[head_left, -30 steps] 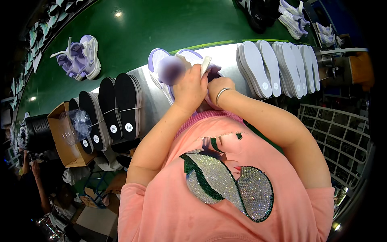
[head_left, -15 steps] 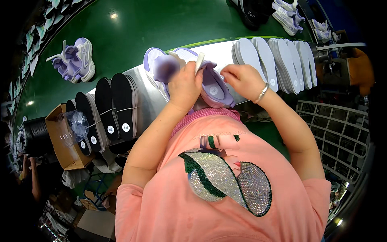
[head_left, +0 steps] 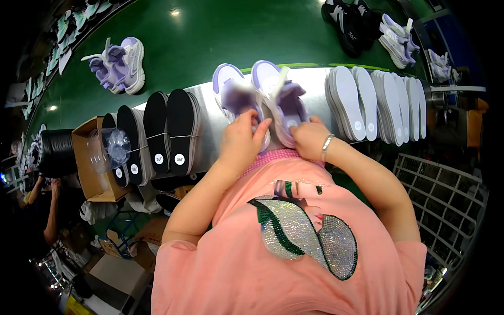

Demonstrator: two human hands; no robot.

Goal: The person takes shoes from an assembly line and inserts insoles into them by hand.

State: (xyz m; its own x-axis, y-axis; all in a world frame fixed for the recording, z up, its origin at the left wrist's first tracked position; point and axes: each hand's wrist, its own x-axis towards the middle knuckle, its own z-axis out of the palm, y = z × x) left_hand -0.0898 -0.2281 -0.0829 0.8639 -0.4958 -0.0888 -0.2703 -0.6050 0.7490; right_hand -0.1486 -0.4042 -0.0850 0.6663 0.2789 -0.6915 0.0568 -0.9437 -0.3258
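Two lilac and white shoes lie side by side on the metal ledge (head_left: 310, 86) in front of me, toes pointing away. My left hand (head_left: 242, 137) grips the heel end of the left shoe (head_left: 234, 94). The heel of the right shoe (head_left: 282, 97) is under my right hand (head_left: 308, 135), which wears a bracelet at the wrist. A pale paper tag sticks up from the right shoe.
Black insoles (head_left: 168, 134) stand in a row at the left, white soles (head_left: 378, 102) at the right. A finished lilac pair (head_left: 116, 64) and dark shoes (head_left: 349, 21) ride the green belt (head_left: 210, 37). A cardboard box (head_left: 92, 163) sits left, a wire rack (head_left: 446, 199) right. Another person (head_left: 44, 199) works at far left.
The shoe that both hands held raised has come down beside the other one. Both hands have shifted back to the heels of the pair.
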